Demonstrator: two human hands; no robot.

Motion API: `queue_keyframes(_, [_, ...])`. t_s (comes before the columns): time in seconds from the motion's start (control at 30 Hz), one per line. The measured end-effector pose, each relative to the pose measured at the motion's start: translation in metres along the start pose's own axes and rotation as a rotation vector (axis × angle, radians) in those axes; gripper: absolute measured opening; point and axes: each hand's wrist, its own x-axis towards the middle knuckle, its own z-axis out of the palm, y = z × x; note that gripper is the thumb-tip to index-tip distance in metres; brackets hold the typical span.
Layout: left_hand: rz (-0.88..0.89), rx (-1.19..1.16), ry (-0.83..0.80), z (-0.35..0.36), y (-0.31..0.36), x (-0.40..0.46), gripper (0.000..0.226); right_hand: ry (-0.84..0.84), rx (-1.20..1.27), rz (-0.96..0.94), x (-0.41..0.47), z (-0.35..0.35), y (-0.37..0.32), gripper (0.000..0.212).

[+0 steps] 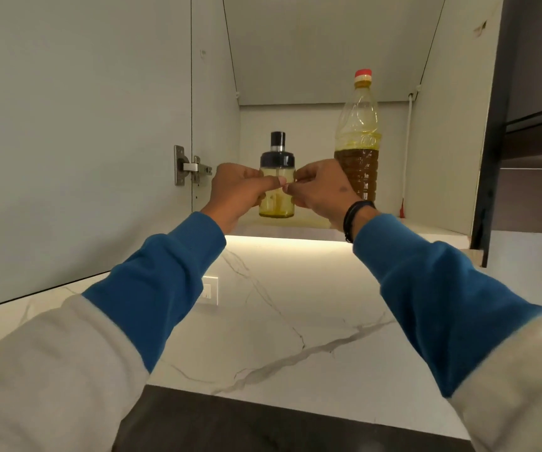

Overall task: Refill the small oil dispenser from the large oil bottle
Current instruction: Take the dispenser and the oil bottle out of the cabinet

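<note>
At the far left hangs the open cabinet door (77, 125), pale grey, with a metal hinge (186, 165) fixed at its inner edge. Just right of the hinge, the left hand (238, 190) reaches up into the cabinet, its fingers curled round the left side of the small oil dispenser (277, 181) and its thumb lying across the front of the glass. The dispenser stands upright on the cabinet shelf (390, 228), near the front edge; it has a black pump cap and a clear body holding a shallow layer of yellowish oil at the bottom. The right hand (320, 190) grips the dispenser's right side, fingers bent round the glass and thumb tip almost meeting the left thumb at the front. A dark wristband (354, 216) sits on the right wrist, and both forearms wear blue sleeves (439, 308) with white cloth further up the arms. Just behind and to the right of the right hand stands the large oil bottle (358, 138), upright on the same shelf, red-capped, clear plastic, with dark amber oil in its lower part. Below the shelf a strip of light glows on the white veined marble wall (295, 321), which carries a white wall socket (209, 290) beside the left sleeve.
</note>
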Motion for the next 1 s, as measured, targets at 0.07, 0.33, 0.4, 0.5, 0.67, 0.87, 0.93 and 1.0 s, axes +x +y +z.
queue_keyframes(0.07, [0.031,-0.027,0.031,-0.008,0.008,-0.015,0.032,-0.011,0.026,-0.052,-0.02,-0.006,-0.011,0.032])
queue_keyframes(0.33, [0.043,-0.12,0.093,-0.032,0.015,-0.113,0.053,-0.046,-0.015,-0.162,-0.119,-0.021,-0.027,0.038])
queue_keyframes(0.4, [0.01,-0.135,0.103,-0.031,0.004,-0.14,0.059,-0.048,-0.09,-0.161,-0.143,-0.021,-0.016,0.045])
queue_keyframes(0.5, [-0.05,-0.163,0.075,-0.021,-0.021,-0.177,0.052,-0.062,-0.1,-0.135,-0.176,-0.02,0.013,0.044])
queue_keyframes(0.67, [-0.191,-0.242,0.086,0.016,-0.078,-0.229,0.052,-0.09,-0.078,-0.052,-0.228,-0.02,0.081,0.048])
queue_keyframes(0.87, [-0.382,-0.25,-0.019,0.062,-0.155,-0.3,0.063,-0.163,-0.02,0.17,-0.296,-0.019,0.17,0.054])
queue_keyframes(0.93, [-0.444,-0.245,-0.065,0.074,-0.18,-0.322,0.055,-0.182,-0.014,0.239,-0.319,-0.016,0.196,0.05])
queue_keyframes(1.0, [-0.504,-0.241,-0.088,0.081,-0.203,-0.343,0.051,-0.19,-0.023,0.291,-0.338,-0.008,0.221,0.047])
